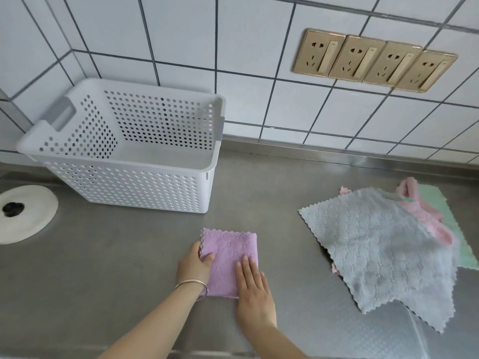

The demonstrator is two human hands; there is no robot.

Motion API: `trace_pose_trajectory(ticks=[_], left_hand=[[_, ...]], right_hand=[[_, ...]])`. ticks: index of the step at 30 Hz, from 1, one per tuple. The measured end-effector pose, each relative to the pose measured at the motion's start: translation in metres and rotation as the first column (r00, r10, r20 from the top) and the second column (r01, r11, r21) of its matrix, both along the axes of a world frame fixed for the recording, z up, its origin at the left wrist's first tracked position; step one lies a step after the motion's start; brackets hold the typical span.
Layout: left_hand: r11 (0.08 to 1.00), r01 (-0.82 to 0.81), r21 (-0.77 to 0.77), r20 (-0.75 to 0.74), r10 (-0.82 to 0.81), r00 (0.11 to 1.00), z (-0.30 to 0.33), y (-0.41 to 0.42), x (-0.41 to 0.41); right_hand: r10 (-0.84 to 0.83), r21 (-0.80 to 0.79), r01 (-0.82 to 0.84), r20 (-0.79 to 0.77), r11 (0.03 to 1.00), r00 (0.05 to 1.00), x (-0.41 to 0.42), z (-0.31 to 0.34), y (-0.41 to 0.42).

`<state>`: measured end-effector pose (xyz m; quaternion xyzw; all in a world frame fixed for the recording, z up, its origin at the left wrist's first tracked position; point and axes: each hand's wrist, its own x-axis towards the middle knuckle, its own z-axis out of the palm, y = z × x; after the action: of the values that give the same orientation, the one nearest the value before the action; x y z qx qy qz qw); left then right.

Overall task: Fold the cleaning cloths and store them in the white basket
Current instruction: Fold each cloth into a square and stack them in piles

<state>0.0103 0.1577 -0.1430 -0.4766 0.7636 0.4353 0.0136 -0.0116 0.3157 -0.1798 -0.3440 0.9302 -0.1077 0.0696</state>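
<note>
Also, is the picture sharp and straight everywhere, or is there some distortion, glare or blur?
Head view: the wide lens bends the wall tiles and tilts the row of sockets; light is soft and even, with only a dull sheen on the steel counter; the purple cloth and both hands are fairly sharp; the grey cloth at the right edge looks softer.

It was a home kitchen. The wall [259, 35] had white tiles with dark lines between them. Four gold plug sockets [375, 60] sat in a row on it. The counter [116, 255] was shiny grey metal, and a round white sink plug [24, 212] lay at its left side.
</note>
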Motion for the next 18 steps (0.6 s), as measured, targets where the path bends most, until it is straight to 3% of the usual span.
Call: trace_pose_trajectory(ticks=[6,9,12,16,18], left_hand=[[0.996,-0.072,-0.056,0.001,0.072,0.997,-0.004,0.002,0.003],[0.986,-0.064,-0.154,0.047,0.072,0.996,-0.009,0.0,0.008],[0.961,-0.035,-0.274,0.102,0.065,0.993,-0.014,0.001,0.011],[0.946,-0.046,-0.322,0.179,0.108,0.978,-0.009,0.012,0.017],[0.936,-0.05,-0.348,0.144,0.106,0.984,-0.009,0.019,0.021]], right_hand=[[-0.018,0.059,0.013,0.081,0.998,0.997,0.008,0.003,-0.001],[-0.036,0.047,0.035,0.028,0.998,0.999,0.008,0.0,0.001],[-0.025,0.036,0.029,-0.122,0.999,0.992,0.004,-0.005,0.0],[-0.017,0.02,0.018,-0.058,1.0,0.998,-0.009,0.018,-0.004],[0.012,-0.029,-0.014,-0.062,0.999,0.998,-0.015,0.024,-0.002]])
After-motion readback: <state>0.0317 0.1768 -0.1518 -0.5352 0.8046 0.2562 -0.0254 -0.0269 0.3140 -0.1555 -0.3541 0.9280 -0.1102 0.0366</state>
